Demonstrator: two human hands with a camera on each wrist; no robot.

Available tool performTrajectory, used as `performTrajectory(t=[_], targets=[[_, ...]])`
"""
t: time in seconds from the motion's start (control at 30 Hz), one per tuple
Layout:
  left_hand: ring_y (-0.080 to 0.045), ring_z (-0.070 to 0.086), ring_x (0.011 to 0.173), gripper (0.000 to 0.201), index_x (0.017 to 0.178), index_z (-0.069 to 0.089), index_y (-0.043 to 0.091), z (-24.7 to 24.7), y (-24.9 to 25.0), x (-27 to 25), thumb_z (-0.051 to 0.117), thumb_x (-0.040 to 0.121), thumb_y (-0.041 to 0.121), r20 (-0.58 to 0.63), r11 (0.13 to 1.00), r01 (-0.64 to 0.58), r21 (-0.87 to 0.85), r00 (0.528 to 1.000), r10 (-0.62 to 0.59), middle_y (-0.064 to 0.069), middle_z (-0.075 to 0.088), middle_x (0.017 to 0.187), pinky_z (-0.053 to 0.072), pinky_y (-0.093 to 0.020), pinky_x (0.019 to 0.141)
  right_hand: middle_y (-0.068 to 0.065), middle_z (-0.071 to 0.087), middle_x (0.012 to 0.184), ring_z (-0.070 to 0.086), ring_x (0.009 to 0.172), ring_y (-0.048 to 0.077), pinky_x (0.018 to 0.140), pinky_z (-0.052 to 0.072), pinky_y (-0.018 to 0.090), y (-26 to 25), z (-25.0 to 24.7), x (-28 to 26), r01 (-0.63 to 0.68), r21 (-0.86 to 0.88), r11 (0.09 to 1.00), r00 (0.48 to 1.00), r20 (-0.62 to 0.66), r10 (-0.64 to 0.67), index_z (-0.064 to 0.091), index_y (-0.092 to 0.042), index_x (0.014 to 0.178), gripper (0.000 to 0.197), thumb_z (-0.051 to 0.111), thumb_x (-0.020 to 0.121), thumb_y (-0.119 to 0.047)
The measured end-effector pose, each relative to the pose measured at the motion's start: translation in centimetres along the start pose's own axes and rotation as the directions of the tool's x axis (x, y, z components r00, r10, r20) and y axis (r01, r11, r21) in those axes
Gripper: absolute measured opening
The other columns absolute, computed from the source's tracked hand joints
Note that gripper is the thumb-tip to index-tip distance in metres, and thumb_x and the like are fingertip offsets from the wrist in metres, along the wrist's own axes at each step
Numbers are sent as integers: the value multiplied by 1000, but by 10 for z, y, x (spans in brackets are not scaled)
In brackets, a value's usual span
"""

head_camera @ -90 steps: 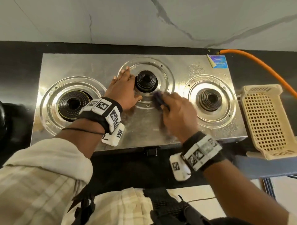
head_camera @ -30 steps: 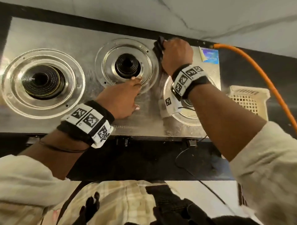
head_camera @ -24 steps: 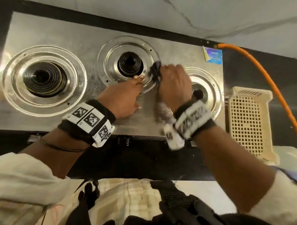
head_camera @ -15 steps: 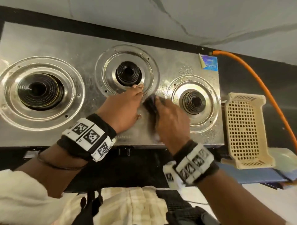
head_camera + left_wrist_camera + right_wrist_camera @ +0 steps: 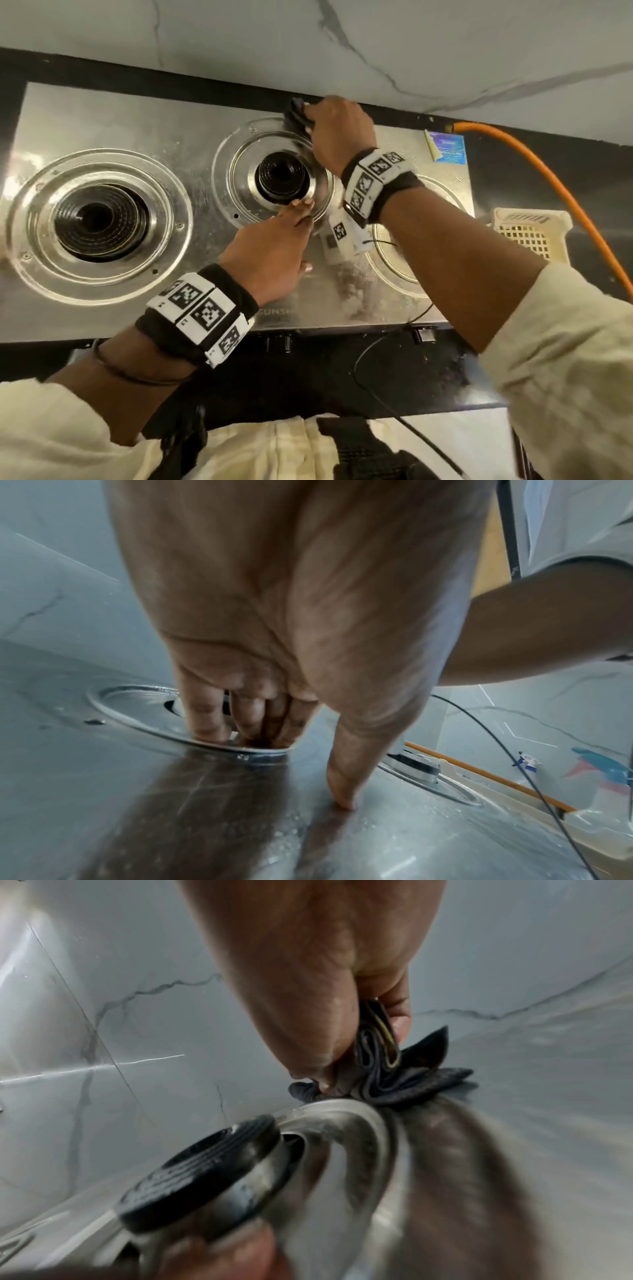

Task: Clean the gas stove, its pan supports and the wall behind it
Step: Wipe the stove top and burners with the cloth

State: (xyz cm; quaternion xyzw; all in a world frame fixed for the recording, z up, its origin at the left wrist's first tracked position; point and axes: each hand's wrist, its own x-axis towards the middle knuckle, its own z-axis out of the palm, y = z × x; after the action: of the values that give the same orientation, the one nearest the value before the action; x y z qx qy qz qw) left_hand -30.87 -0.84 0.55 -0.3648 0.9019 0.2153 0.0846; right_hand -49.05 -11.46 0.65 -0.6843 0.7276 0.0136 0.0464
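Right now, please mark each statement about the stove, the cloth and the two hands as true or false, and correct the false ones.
1. The right hand grips a dark cloth. True.
2. The cloth is at the front edge of the stove. False: it lies behind the middle burner, near the wall.
3. The left hand holds a sponge. False: it holds nothing; its fingers press on the ring around the middle burner.
4. An orange hose runs to the stove's back right corner. True.
5. Pan supports sit on all three burners. False: none are seen on them.
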Motion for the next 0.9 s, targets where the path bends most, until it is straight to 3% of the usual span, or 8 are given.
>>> performTrajectory(t=[0.07, 0.2, 0.37, 0.47, 0.53, 0.67, 0.77, 0.9], targets=[[-19, 35, 152, 82, 163, 26, 14, 1, -2, -1, 65, 99, 46, -19, 1000, -4, -16, 1000, 4, 0, 9, 174, 44, -40, 112, 7, 65, 107, 63, 91, 27, 74, 49, 37, 12, 5, -19, -23, 22, 999, 999, -21, 24, 68, -15, 128, 32, 46, 108, -27], [-18, 40, 149, 77, 159, 34, 16, 5, -3, -1, 70, 96, 41, -58, 999, -11, -48, 998, 8, 0, 19, 172, 48, -39, 109, 3, 63, 95, 61, 76, 19, 71, 59, 36, 31, 20, -84, -59, 54, 997, 994, -86, 63, 69, -13, 118, 21, 55, 108, -25], [-17, 47, 143, 70, 152, 44, 17, 5, -3, -3, 72, 94, 43, -71, 999, -19, -28, 997, 17, -1, 28, 169, 50, -35, 104, 6, 64, 99, 57, 74, 20, 63, 54, 36, 16, 15, -139, -81, 37, 996, 997, -13, 82, 65, -10, 128, 27, 52, 107, -20], [-17, 49, 142, 71, 153, 42, 18, 2, -1, -2, 72, 94, 45, -58, 999, -26, -27, 998, 24, 0, 26, 170, 49, -34, 105, 6, 62, 102, 55, 77, 21, 71, 49, 37, 10, 10, -126, -96, -55, 994, 995, 30, 97, 61, -11, 130, 28, 48, 109, -23], [-17, 44, 146, 73, 156, 38, 18, 0, -1, -3, 70, 95, 44, -50, 999, -24, -43, 999, 22, 0, 20, 172, 48, -36, 108, 4, 63, 101, 62, 83, 24, 84, 51, 42, 14, 6, -104, -123, -75, 990, 992, 4, 123, 61, -14, 125, 24, 46, 109, -23], [-18, 34, 153, 78, 161, 26, 16, -1, 0, -3, 62, 100, 48, -26, 1000, -13, -25, 1000, 12, 1, 6, 175, 41, -39, 116, 6, 66, 110, 65, 101, 29, 102, 46, 50, 60, 1, -55, -339, -71, 938, 941, -33, 338, 65, -16, 120, 26, 45, 107, -24], [-18, 32, 154, 79, 161, 25, 16, -1, 0, -2, 60, 100, 50, -16, 999, -16, -35, 1000, 15, 1, 6, 174, 41, -40, 116, 15, 68, 125, 63, 117, 41, 105, 42, 51, 102, 0, -44, -461, -104, 881, 887, -50, 458, 66, -12, 123, 32, 45, 105, -28], [-17, 29, 155, 79, 161, 26, 16, 3, -3, -3, 61, 99, 51, -40, 999, -19, -27, 999, 18, 1, 6, 174, 41, -39, 116, 18, 68, 126, 62, 119, 42, 104, 44, 52, 109, -3, -39, -519, -122, 846, 854, -34, 519, 65, -10, 125, 33, 47, 105, -30]])
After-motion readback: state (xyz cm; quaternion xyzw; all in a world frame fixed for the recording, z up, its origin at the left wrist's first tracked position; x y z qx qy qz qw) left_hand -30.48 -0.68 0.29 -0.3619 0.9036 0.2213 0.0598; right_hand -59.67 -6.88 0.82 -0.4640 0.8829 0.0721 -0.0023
